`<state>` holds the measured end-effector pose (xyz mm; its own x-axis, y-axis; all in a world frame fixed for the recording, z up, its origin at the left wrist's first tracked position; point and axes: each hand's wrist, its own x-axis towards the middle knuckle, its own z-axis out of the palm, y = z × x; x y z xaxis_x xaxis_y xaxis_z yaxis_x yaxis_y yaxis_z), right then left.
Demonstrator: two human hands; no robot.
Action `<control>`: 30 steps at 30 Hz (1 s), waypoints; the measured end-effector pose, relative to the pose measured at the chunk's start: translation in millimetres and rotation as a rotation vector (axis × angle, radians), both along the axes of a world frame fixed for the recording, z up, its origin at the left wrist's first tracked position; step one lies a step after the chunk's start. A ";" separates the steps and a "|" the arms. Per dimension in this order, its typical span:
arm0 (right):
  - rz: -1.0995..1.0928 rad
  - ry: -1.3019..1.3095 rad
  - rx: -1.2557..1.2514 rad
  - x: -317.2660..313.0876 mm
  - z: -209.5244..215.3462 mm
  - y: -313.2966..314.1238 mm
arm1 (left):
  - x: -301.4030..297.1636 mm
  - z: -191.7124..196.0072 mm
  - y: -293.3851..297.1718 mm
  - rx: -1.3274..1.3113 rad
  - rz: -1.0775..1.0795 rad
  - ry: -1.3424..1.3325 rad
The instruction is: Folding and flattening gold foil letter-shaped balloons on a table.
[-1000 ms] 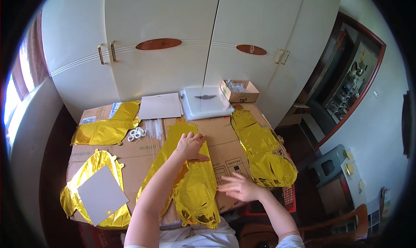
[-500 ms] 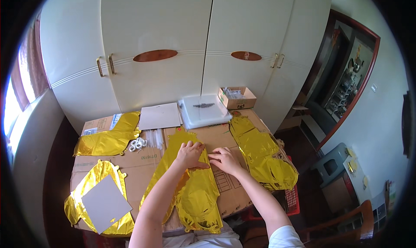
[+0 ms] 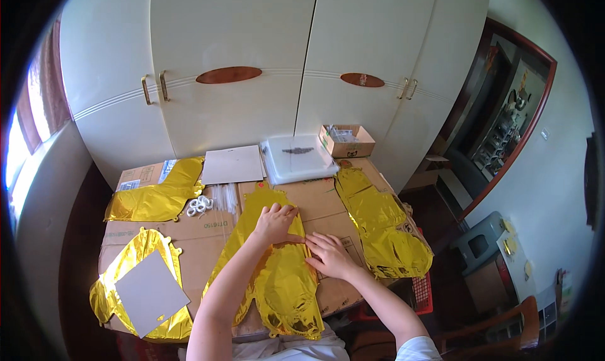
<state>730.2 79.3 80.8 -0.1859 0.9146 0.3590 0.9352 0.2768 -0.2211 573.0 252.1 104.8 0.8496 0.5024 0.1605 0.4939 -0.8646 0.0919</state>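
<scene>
A flattened gold foil balloon (image 3: 277,266) is spread lengthwise down the middle of a cardboard-covered table (image 3: 208,228), its lower end reaching the near edge. The left hand (image 3: 276,223) is laid palm-down on the upper part of this balloon, fingers loosely bent and pressed against the foil; nothing is clasped in it. The right hand (image 3: 329,255) is set flat just beside it, at the balloon's right edge, with fingers spread and extended, resting partly on foil and partly on cardboard, likewise clasping nothing. The two hands are almost touching.

To the right of the central balloon, a second gold foil balloon (image 3: 381,225) is draped along the table's right edge. To the left of the central balloon, a third gold balloon (image 3: 154,197) lies near the far left corner, and a fourth (image 3: 110,279) lies at the near left corner under a grey card sheet (image 3: 150,291). Small white tape rolls (image 3: 199,205) and a bundle of clear straws (image 3: 225,197) are seen just left of the central balloon's top. Beyond it, a flat grey board (image 3: 233,164), a translucent lidded box (image 3: 297,158) and a small open cardboard box (image 3: 346,140) are lined up before white wardrobe doors (image 3: 252,58).
</scene>
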 end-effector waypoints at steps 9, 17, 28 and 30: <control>0.086 0.024 0.030 -6.2 6.8 -28.4 | -7.1 -7.1 0.3 -0.020 0.010 -0.164; 0.096 0.077 0.027 -6.2 5.6 -41.0 | -8.7 -5.8 1.0 -0.120 -0.002 -0.224; 0.094 0.075 0.037 -7.8 6.9 -40.7 | -9.6 -8.3 0.6 -0.052 -0.036 -0.282; 0.094 0.077 0.038 -7.6 6.2 -40.2 | -10.0 -8.5 0.5 -0.053 -0.040 -0.294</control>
<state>722.6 39.1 87.0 -0.2409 0.8797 0.4099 0.8851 0.3724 -0.2790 563.1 252.6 96.3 0.7898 0.4838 0.3771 0.4049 -0.8730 0.2719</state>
